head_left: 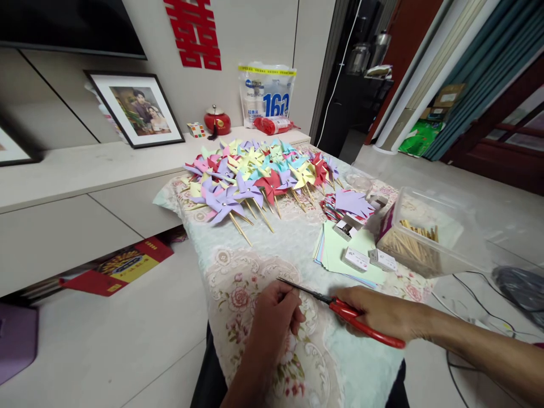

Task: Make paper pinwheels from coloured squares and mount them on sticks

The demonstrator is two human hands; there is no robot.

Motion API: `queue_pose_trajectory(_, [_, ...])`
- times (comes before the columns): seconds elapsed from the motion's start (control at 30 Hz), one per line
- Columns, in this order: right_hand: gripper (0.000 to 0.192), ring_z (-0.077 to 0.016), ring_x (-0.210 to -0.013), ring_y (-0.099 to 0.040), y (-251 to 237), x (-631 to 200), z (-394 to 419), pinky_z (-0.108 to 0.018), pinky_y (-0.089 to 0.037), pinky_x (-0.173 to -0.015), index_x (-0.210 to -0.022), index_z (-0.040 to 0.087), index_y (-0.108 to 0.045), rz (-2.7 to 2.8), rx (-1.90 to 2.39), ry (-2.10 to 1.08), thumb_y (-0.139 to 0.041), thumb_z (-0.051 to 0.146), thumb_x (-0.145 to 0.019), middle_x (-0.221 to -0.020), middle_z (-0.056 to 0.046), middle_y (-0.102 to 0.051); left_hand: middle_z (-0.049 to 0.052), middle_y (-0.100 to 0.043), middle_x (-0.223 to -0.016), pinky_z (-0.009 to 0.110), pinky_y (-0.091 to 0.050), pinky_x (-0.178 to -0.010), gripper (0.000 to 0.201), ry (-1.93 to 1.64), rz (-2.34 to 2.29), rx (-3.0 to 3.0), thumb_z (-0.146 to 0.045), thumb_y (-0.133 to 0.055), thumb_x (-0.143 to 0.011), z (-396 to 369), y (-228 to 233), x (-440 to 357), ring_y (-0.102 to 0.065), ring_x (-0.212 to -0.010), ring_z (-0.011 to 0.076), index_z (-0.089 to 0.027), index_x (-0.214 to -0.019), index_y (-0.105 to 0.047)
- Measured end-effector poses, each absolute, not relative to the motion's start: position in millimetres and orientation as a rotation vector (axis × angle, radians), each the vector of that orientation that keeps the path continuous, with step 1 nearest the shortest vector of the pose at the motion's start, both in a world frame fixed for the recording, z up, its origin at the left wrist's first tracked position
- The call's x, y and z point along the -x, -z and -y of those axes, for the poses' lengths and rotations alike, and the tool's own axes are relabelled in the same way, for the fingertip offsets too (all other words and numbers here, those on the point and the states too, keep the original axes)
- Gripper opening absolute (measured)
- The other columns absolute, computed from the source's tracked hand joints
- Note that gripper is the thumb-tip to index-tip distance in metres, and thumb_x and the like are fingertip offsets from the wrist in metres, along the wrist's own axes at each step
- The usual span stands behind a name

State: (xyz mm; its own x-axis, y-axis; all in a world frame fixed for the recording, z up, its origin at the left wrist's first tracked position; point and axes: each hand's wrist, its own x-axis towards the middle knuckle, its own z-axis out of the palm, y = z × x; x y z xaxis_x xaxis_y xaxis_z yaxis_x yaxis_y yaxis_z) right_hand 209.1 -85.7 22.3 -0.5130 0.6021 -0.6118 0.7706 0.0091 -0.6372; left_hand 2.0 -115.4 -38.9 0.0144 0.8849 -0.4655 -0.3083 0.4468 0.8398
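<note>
Head view looks down over a bench (238, 272) draped in a floral cloth. The right hand (378, 311) is closed around the red handles of a pair of scissors (340, 309), whose dark blades reach leftward to the left hand (274, 317). That left hand is curled into a loose fist with the fingertips pinched right at the blade tips; whether anything is pinched there I cannot tell. Both hands rest low on the near edge of the cloth.

Farther back lies a heap of paper pinwheels (255, 175) in purple, yellow, blue, pink and red, their wooden sticks pointing toward the near side. To the right sits a stack of pale coloured paper sheets (340, 255) with small boxes (356, 259) on top, and just beside it a clear plastic tub (420, 238) holding wooden sticks. A framed photograph (136, 107) leans on the low cabinet behind.
</note>
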Motion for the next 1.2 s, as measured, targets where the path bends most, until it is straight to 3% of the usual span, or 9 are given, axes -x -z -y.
queue_pose_trajectory(0.1, [0.012, -0.0103, -0.066, -0.045, -24.4, -209.0, 86.9, -0.021, -0.034, -0.056, -0.078, 0.018, -0.051, -2.02, -1.524, 1.643, -0.056, 0.014, -0.069, -0.071, 0.004, -0.052, -0.004, -0.056, -0.044, 0.019, -0.027, -0.036, 0.016, -1.054, -1.16, -0.565, -0.028, -0.068, -0.071, 116.2, 35.8, -0.3, -0.039, -0.035, 0.0068, -0.018, -0.066, -0.056])
queue_pose_trajectory(0.23, [0.021, -0.0081, -0.056, -0.036, -28.0, -200.0, 96.2, -0.019, -0.028, -0.048, -0.085, 0.02, -0.051, -1.79, -1.738, 2.059, -0.061, 0.025, -0.068, -0.066, 0.007, -0.044, -0.005, -0.056, -0.05, 0.018, -0.03, -0.038, 0.019, -1.125, -1.051, -0.458, -0.03, -0.074, -0.071, 119.7, 26.2, 1.7, -0.043, -0.039, 0.0065, -0.015, -0.08, -0.066])
queue_pose_trajectory(0.4, [0.035, -0.0079, -0.058, -0.036, -21.8, -175.3, 114.4, -0.021, -0.028, -0.051, -0.077, 0.02, -0.048, -1.824, -1.935, 2.376, -0.076, 0.037, -0.066, -0.067, 0.006, -0.047, 0.001, -0.067, -0.066, 0.023, -0.05, -0.064, 0.025, -1.173, -0.837, -0.298, -0.027, -0.085, -0.065, 123.8, 18.8, -0.7, -0.062, -0.064, 0.0119, -0.014, -0.079, -0.069])
queue_pose_trajectory(0.53, [0.043, -0.01, -0.064, -0.04, -7.7, -162.7, 123.3, -0.023, -0.034, -0.059, -0.073, 0.02, -0.045, -1.917, -1.98, 2.503, -0.083, 0.04, -0.065, -0.069, 0.006, -0.044, 0.002, -0.07, -0.073, 0.021, -0.05, -0.069, 0.024, -1.246, -0.808, -0.27, -0.026, -0.087, -0.066, 124.1, 17.0, -0.6, -0.063, -0.071, 0.0106, -0.015, -0.08, -0.071])
queue_pose_trajectory(0.7, [0.044, -0.0101, -0.061, -0.038, 6.0, -163.4, 123.7, -0.023, -0.033, -0.057, -0.073, 0.021, -0.044, -1.996, -2.111, 2.432, -0.085, 0.035, -0.065, -0.067, 0.007, -0.043, 0.001, -0.07, -0.073, 0.017, -0.047, -0.055, 0.032, -1.352, -0.869, -0.179, -0.025, -0.092, -0.056, 122.0, 10.3, 6.7, -0.061, -0.064, 0.0085, -0.016, -0.075, -0.068])
queue_pose_trajectory(1.0, [0.042, -0.0084, -0.057, -0.034, -7.4, -165.0, 120.1, -0.022, -0.027, -0.052, -0.074, 0.02, -0.051, -1.954, -2.122, 2.459, -0.084, 0.043, -0.063, -0.066, 0.006, -0.046, 0.002, -0.073, -0.074, 0.02, -0.057, -0.068, 0.031, -1.401, -0.9, -0.205, -0.023, -0.092, -0.056, 122.0, 9.8, 14.5, -0.067, -0.073, 0.0121, -0.015, -0.069, -0.065])
queue_pose_trajectory(1.2, [0.031, -0.0112, -0.058, -0.047, -9.2, -166.2, 114.1, -0.023, -0.031, -0.052, -0.082, 0.02, -0.056, -1.975, -2.194, 2.523, -0.076, 0.036, -0.064, -0.067, 0.004, -0.054, 0.001, -0.071, -0.072, 0.023, -0.055, -0.068, 0.031, -1.342, -0.973, -0.297, -0.027, -0.089, -0.059, 124.5, 7.1, 18.4, -0.065, -0.069, 0.0123, -0.016, -0.065, -0.06])
